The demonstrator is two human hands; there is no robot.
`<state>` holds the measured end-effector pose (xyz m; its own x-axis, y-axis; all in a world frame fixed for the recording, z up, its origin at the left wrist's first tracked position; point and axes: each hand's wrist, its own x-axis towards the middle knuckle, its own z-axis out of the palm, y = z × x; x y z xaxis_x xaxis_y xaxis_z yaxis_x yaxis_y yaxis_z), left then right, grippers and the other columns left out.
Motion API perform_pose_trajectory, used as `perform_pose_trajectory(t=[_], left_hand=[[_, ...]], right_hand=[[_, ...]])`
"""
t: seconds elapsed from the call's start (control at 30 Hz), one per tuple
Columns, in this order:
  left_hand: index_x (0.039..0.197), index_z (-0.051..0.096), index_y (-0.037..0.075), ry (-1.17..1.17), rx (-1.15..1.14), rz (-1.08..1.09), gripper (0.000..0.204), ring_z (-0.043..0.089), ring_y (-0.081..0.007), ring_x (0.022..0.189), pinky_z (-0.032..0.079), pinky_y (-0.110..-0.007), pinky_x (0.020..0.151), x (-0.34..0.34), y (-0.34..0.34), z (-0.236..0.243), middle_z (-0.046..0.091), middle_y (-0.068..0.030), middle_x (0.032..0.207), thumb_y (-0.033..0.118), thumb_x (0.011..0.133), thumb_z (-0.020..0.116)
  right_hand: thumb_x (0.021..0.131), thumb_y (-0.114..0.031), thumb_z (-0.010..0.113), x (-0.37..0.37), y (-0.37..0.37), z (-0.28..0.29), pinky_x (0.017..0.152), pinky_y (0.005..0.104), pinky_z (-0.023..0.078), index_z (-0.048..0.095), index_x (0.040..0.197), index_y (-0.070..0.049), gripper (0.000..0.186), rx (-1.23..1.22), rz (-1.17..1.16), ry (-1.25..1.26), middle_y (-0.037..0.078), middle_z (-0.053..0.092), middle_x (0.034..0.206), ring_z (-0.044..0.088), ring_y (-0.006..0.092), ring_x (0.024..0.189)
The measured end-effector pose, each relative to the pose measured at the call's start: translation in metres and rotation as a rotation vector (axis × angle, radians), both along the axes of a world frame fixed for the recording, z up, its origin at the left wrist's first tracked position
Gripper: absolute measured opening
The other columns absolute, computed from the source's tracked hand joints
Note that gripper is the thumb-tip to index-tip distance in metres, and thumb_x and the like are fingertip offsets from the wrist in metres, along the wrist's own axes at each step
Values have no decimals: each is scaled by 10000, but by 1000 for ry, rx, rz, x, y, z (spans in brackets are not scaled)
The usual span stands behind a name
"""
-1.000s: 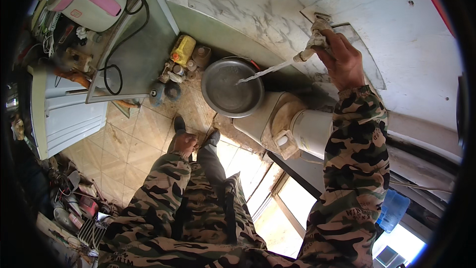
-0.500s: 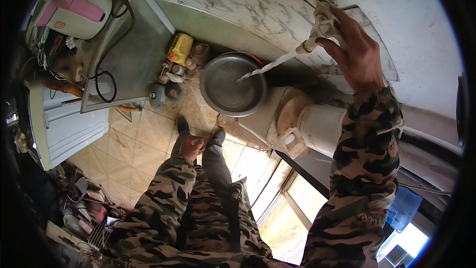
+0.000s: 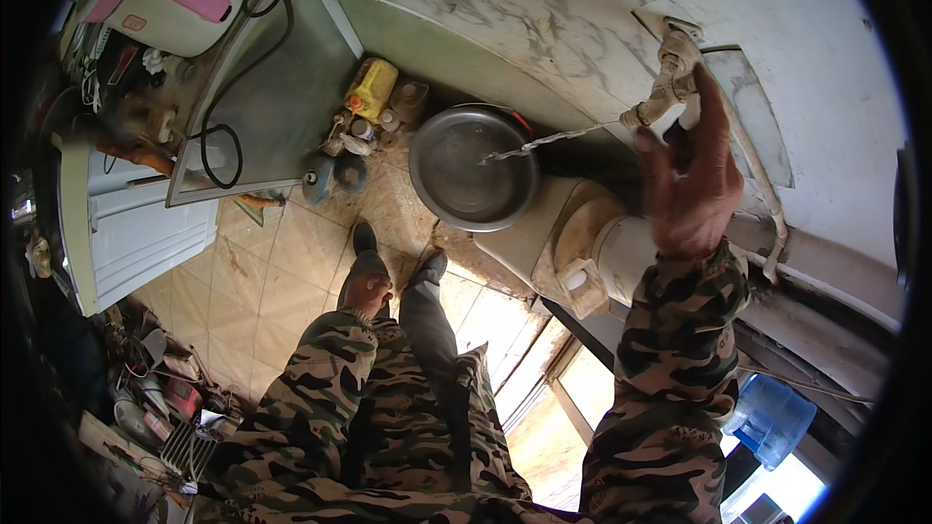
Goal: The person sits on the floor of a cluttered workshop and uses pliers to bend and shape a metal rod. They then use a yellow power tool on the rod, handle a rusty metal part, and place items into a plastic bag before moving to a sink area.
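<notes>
A wall tap (image 3: 673, 73) at the upper right pours a thin stream of water (image 3: 563, 138) slantwise into a round grey metal basin (image 3: 427, 186). My right hand (image 3: 691, 184) is at the tap, thumb and fingers apart around the spout and handle. Its fingers are slightly blurred, and whether a fingertip still touches the handle is hard to see. Shallow water appears to lie in the basin, which has a thin handle with a red grip. Lower in the picture, my left hand (image 3: 369, 294) hangs in front of my legs, fingers curled in, with nothing visible in it.
Beside the basin stands a beige plastic container (image 3: 524, 245). A yellow jug (image 3: 372, 87) and several small bottles stand in the corner by a framed glass panel (image 3: 282, 87). A blue water bottle (image 3: 772, 419) is at the lower right; clutter (image 3: 160, 393) fills the lower left.
My right hand has come down and back from the tap handle, its fingers now lower around the spout. The water stream has grown thinner. The view has shifted slightly; my left hand stays low.
</notes>
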<state>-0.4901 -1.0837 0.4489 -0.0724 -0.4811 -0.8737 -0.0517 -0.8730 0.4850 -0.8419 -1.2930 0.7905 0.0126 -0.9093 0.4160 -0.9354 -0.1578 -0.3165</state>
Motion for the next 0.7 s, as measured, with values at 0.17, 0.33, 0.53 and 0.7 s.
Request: perform_pose_trajectory(t=[0.17,0.33,0.53,0.7], left_hand=[[941,671,-29,-15,-81,-13,226,674,-162,664,517,-275,534,1,11,-12,680,-102,798,189,885,647],[1054,640,-6,38,-4,-30,279,666,-163,741,535,-280,625,3,2,-3,675,-87,891,231,908,639],[1168,583,51,374,127,342,501,617,-210,967,509,-398,852,11,-16,23,635,-82,1113,492,932,572],[1171,575,49,292,84,435,464,631,-199,929,502,-362,815,17,12,14,660,-83,1065,436,918,612]], right_hand=[[779,-116,774,13,2,-18,590,264,513,359,1445,-41,788,-108,-35,-118,115,644,915,591,133,650],[908,-126,653,16,57,-110,666,232,489,520,1158,12,315,-8,-324,-743,85,626,905,579,116,739],[854,-499,668,20,157,-348,516,353,450,501,1119,90,668,874,-1127,-1818,198,599,872,546,239,611],[820,-481,718,36,187,-447,753,449,482,273,1390,101,928,848,-1191,-1942,232,463,1241,547,334,946]])
